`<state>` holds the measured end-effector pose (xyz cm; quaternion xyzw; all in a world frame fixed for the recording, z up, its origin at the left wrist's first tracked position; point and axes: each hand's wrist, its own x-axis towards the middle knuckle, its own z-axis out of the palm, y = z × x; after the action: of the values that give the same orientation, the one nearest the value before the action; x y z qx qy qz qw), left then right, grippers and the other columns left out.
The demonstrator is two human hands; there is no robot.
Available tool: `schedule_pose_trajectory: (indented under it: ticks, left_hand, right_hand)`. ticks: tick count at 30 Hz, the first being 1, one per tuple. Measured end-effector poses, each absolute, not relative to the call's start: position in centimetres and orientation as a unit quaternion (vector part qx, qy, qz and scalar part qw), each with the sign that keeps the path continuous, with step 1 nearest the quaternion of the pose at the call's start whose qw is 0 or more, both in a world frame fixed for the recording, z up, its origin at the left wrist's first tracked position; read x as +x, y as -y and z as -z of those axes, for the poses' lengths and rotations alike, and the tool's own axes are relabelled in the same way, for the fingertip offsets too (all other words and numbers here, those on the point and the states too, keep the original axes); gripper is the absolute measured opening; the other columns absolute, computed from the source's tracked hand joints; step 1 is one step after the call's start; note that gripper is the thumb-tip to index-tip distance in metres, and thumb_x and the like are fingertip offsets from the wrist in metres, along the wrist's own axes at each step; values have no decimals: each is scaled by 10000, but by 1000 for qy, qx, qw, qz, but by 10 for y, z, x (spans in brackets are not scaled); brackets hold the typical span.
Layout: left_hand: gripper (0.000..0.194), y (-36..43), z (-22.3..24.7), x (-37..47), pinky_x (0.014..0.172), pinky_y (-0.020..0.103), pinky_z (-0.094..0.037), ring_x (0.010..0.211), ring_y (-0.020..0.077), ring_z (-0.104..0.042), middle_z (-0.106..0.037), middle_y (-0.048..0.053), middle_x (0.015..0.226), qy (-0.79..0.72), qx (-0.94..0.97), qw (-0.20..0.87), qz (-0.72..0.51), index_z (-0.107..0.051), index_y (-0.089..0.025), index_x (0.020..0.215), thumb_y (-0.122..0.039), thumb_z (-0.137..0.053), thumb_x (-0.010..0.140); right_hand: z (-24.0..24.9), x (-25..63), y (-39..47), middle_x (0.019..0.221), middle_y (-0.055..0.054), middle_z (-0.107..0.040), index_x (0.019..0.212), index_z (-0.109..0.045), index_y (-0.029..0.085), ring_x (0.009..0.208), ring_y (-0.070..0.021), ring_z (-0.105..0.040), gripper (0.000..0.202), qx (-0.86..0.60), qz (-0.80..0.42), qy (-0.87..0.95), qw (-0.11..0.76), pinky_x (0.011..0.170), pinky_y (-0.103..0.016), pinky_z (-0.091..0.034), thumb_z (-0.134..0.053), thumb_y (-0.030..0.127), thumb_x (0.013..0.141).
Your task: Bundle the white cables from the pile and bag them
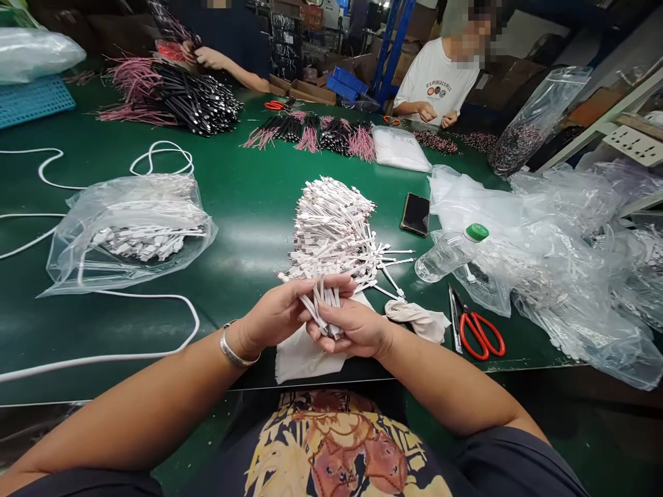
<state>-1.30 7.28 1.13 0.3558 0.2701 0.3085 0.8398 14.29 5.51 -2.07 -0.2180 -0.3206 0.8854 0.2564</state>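
Between my two hands is a small bundle of short white cables [327, 307], their metal plug ends pointing down toward me. My left hand [277, 312] is closed around the bundle's left and upper side. From the right, my right hand [357, 326] wraps the lower part, its thumb lying across the cables. Just beyond my hands lies a large pile of the same white cables [331, 228], with several strands fanned out at its right edge. Under my hands a pale cloth [305, 359] covers the table's front edge.
Red-handled scissors [479, 335], a crumpled cloth [417, 319], a clear bottle [450, 252] and a phone [415, 213] lie to the right. Plastic bags [570, 269] fill the far right; a bag of cables [139, 228] sits left. Two people work across the green table [243, 200].
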Motion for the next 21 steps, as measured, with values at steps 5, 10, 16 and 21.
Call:
schedule_pose_trajectory:
  ticks: [5, 10, 16, 21]
  left_hand:
    - [447, -72, -13, -10, 384, 223, -441, 362, 129, -541, -513, -19, 438, -321, 365, 830, -274, -659, -133, 1009, -484, -415, 877]
    - [311, -69, -11, -10, 328, 195, -420, 437, 141, -629, -674, 73, 907, -330, 406, 806, -276, -560, -183, 907, -480, -479, 867]
    - [320, -68, -6, -12, 330, 183, -364, 419, 100, -555, -622, 32, 743, -346, 456, 770, -282, -554, -188, 932, -491, -472, 870]
    - [242, -73, -8, -14, 575, 176, -422, 639, 83, -522, -525, -6, 708, -351, 457, 733, -361, -585, -162, 832, -396, -535, 864]
  right_hand:
    - [21, 141, -56, 696, -2, -615, 951, -571, 147, 475, -76, -554, 414, -226, -886, 310, 261, 312, -139, -201, -685, 488, 746]
    - [25, 138, -55, 684, -7, -624, 883, -580, 138, 476, -77, -572, 417, -229, -884, 312, 261, 306, -133, -220, -687, 511, 732]
    - [18, 145, -58, 764, -40, -646, 867, -596, 138, 617, -131, -641, 519, -293, -836, 419, 197, 456, -191, -448, -639, 627, 697]
    - [-2, 178, -72, 588, 0, -554, 674, -600, 155, 538, -111, -527, 411, -455, -593, 616, 247, 485, -230, -398, -619, 556, 760]
